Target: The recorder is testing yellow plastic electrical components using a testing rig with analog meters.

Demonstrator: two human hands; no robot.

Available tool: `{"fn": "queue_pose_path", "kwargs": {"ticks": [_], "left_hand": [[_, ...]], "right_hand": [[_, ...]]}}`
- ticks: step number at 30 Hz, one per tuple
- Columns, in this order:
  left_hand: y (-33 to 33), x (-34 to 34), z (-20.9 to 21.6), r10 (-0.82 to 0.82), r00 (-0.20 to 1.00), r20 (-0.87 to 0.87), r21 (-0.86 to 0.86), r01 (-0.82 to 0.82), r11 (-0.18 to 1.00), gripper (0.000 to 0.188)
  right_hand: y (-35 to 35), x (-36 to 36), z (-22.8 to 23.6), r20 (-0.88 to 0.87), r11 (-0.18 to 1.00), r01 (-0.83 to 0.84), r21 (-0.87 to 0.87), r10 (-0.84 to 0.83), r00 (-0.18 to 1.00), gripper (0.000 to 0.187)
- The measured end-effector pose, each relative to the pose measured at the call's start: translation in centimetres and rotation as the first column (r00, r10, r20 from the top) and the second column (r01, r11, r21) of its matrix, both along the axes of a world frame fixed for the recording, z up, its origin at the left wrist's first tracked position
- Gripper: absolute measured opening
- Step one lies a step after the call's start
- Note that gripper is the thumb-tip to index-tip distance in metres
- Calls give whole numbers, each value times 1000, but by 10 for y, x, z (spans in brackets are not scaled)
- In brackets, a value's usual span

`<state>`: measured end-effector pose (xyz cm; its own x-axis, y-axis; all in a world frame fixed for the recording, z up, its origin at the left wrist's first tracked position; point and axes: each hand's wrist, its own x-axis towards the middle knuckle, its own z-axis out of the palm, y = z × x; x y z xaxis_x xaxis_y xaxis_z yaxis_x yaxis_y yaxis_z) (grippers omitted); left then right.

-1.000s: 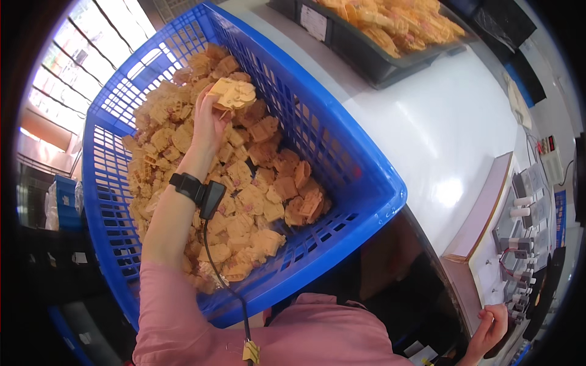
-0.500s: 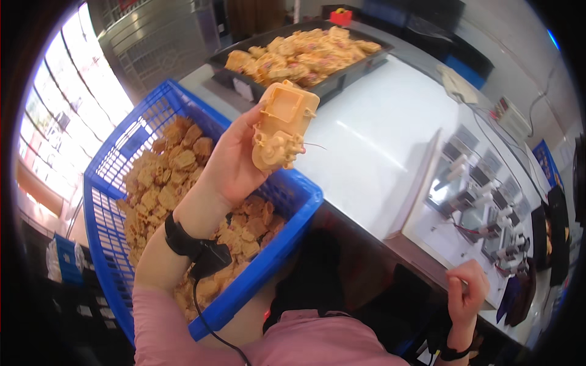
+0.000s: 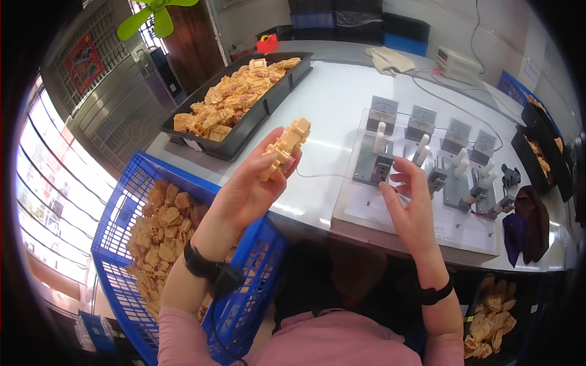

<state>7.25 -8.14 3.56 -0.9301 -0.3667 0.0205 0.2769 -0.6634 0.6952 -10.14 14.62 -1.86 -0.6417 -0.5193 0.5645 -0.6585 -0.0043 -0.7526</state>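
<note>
Left of the white gauge board (image 3: 357,206), your left hand (image 3: 252,188) is closed around a yellow plastic part (image 3: 289,146), while your right hand (image 3: 415,213), thumb and fingers parted, is at the board's leftmost black block (image 3: 383,163), contact unclear.

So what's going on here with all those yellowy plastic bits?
The person's left hand is holding up one small, pale-yellow plastic part. Their right hand looks empty, with its fingers close to a row of grey fixtures with white handles. More yellowish parts are heaped in the blue slotted plastic basket on the left and in the long black plastic tray on the white tabletop.
</note>
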Motion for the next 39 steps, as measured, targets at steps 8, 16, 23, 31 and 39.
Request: {"fn": "queue_pose_path", "kwargs": {"ticks": [8, 16, 23, 31, 39], "left_hand": [[-8, -11, -11, -107, 992, 69, 317, 80, 945, 43], [4, -33, -24, -99, 973, 210, 243, 47, 969, 50], [9, -34, -28, -101, 977, 187, 296, 42, 954, 52], [3, -39, -27, 38, 971, 235, -67, -23, 998, 28], [-57, -79, -42, 539, 819, 195, -980, 139, 143, 49]], "right_hand": [[-8, 3, -7, 147, 994, -84, -73, 94, 985, 42], [-5, 4, -9, 41, 997, -70, -45, 72, 997, 49], [-6, 7, -10, 5, 997, -56, -58, 57, 998, 50], [-6, 5, -10, -27, 997, -54, -62, 52, 998, 50], [-5, 7, -9, -17, 998, -55, -34, 55, 998, 52]]}}
